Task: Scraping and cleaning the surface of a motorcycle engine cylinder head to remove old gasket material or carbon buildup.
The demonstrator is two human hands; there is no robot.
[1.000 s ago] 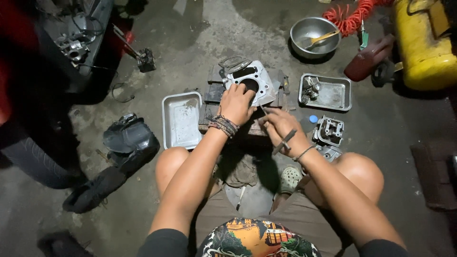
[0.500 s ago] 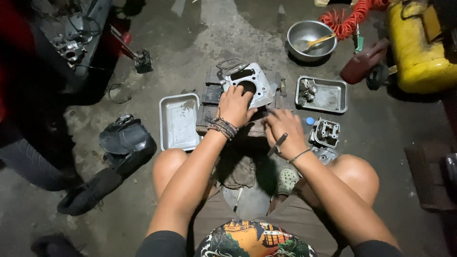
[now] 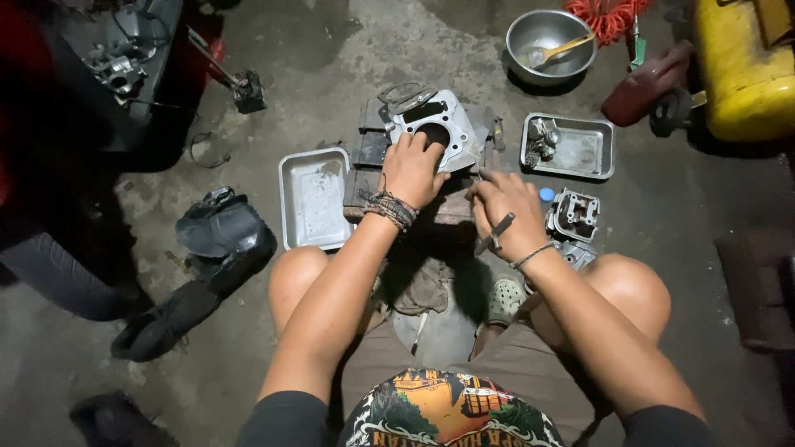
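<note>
Grey cast-metal engine cylinder block (image 3: pixel 437 132): heavy, rigid, likely oily; left hand (image 3: pixel 411 170) clamps its near edge, right hand (image 3: pixel 507 213) grips a thin dark metal tool (image 3: pixel 494 233).

Head view, steeply down, near

yellow tank (image 3: pixel 749 70) cut off, tool tip hidden
</note>
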